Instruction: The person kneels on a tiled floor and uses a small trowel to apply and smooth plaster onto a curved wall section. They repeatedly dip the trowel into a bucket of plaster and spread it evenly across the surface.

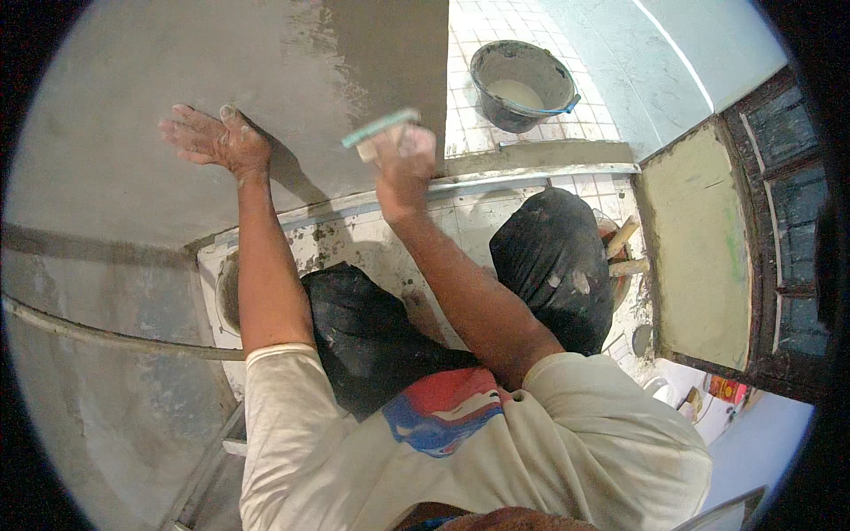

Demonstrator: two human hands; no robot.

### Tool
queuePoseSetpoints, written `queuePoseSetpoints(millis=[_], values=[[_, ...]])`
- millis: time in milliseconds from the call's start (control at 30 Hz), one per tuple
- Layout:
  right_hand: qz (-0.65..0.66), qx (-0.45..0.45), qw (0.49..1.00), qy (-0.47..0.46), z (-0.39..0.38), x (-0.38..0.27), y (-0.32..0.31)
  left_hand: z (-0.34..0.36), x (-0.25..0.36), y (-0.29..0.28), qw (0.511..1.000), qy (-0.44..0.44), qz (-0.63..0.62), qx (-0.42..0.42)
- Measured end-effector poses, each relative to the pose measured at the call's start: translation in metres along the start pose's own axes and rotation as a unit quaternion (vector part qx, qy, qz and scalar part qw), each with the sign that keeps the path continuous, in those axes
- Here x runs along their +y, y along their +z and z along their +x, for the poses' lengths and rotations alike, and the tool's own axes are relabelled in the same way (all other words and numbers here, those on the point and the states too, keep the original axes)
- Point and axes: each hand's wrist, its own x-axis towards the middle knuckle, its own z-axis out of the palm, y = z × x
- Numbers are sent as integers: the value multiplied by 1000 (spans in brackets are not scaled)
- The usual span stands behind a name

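My left hand is spread with its fingers apart against the grey plastered wall; whether the whole palm touches is hard to tell. My right hand is closed round a plastering float, which has a pale green edge and a light back. Motion blurs both the float and the fingers. The float is at the lower part of the wall, near a darker, damp-looking band along the wall's right edge. Beyond my right hand stands a black bucket with grey slurry in it and a blue handle.
A pale ledge runs along the wall's foot. My dark-clothed knees are bent over the spattered tiled floor. Wooden handles stick up beside my right knee. To the right is a dark-framed window; a curved hose or pipe crosses at left.
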Motion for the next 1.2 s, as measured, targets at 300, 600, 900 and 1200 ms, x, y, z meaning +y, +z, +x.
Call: queuePoseSetpoints(millis=[300,600,900,1200], values=[[-3,-60,985,164,51,144,-85,-5,-2,13,1000,31,-4,4],[38,-93,995,-11,7,-59,9,-4,-10,-4,1000,23,-1,-1],[-350,-143,924,-52,54,167,-73,-2,-10,11,998,55,-16,38],[-64,-60,980,-181,19,-79,28,-4,-8,-3,999,26,0,23]])
